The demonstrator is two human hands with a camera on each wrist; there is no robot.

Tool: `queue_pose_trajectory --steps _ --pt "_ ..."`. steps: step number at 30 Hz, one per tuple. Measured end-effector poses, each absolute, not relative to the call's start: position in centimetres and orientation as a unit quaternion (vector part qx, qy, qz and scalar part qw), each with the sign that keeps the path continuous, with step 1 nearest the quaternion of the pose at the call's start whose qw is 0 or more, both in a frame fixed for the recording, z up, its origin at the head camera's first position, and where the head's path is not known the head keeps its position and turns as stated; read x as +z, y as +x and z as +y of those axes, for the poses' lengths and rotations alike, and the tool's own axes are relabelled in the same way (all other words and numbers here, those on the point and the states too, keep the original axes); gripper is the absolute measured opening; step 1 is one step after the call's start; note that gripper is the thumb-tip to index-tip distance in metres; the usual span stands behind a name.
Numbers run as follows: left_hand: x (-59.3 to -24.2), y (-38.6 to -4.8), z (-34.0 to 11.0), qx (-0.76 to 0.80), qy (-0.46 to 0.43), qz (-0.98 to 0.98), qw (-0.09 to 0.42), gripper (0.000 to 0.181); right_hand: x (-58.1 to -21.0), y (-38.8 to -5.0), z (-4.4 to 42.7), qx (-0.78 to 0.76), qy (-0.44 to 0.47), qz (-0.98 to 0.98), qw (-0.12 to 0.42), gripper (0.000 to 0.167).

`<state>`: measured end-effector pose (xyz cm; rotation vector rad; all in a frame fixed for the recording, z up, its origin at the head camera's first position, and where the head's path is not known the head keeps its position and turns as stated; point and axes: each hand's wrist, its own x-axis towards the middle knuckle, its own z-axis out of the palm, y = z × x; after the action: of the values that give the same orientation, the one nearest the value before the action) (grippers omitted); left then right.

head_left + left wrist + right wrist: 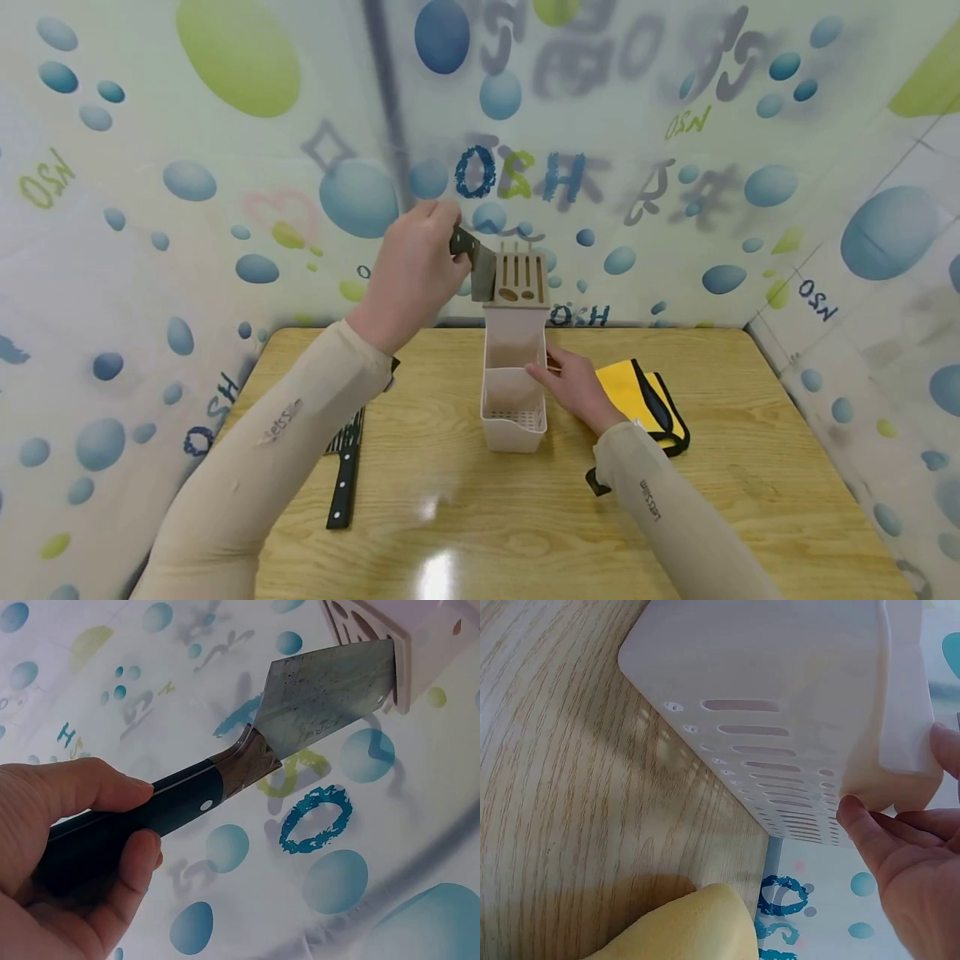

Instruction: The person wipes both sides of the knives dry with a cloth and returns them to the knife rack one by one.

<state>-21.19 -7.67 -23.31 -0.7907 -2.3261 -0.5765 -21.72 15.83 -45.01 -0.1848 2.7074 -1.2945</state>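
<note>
Left hand [416, 271] up high, fingers wrapped round knife [330, 694] (blade angled down); right hand [576, 385] lower, fingers pinching pale holder [514, 438] by its rim.

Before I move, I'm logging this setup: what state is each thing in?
Utensil holder: upright on table, right hand gripping its side.
Broad-bladed knife: in left hand, blade at holder's top; insertion unclear.
Black-handled utensil: lying flat, partly hidden.
Yellow black-edged cloth: lying on table, apparently folded.
</note>
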Motion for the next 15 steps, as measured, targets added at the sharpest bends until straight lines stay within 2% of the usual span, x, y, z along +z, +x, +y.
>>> queue_pose_trajectory --steps 15 --pt "-23.2 -22.9 -7.6 -0.248 -0.305 -0.87 0.297 0.021 -44.9 -21.5 15.7 -0.43 -0.058 0.899 0.067 0.068"
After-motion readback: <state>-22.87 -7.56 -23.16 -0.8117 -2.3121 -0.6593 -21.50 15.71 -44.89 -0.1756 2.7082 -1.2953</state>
